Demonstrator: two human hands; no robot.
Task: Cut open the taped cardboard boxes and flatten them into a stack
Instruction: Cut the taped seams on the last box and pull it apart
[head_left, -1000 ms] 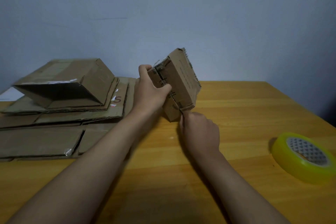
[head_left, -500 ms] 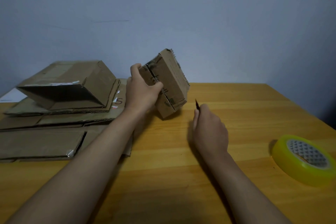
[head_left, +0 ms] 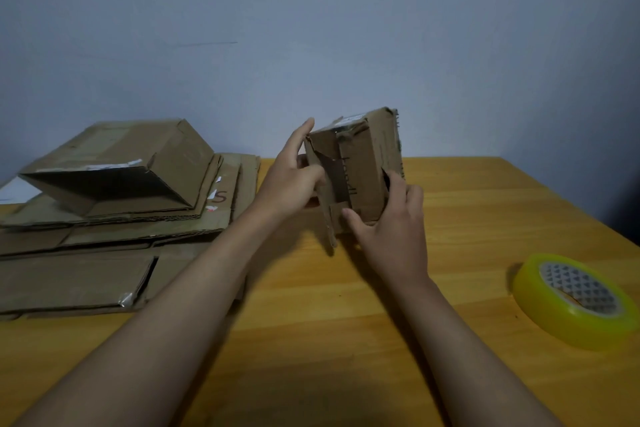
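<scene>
Head view only. Small cardboard box [head_left: 360, 166] stood on end near the middle of the wooden table [head_left: 485, 204], raised and steadied between both hands. Left hand [head_left: 291, 184] closed on the box's left edge — thumb across the near face, fingertips on a loosened flap [head_left: 327, 204] that hung down toward the tabletop. Right hand [head_left: 391, 218] wrapped low against the right front, fingers curled round a thin dark blade [head_left: 385, 177] whose tip poked up against the cardboard; handle hidden, so the tool's kind not clear. Off to the left, well apart from the box, lay the stack of flattened boxes [head_left: 104, 246], with one half-collapsed box [head_left: 114, 166] resting on top. Yellow tape roll [head_left: 575, 298] sat flat at the right edge, untouched.

Step in hand, by judgement: opening the seams of this last small box, with one flap already free. Next likely called for running the blade along the remaining taped seam — firm left-hand bracing, blade kept away from the thumb — then pressing the box flat and adding it to the stack.
</scene>
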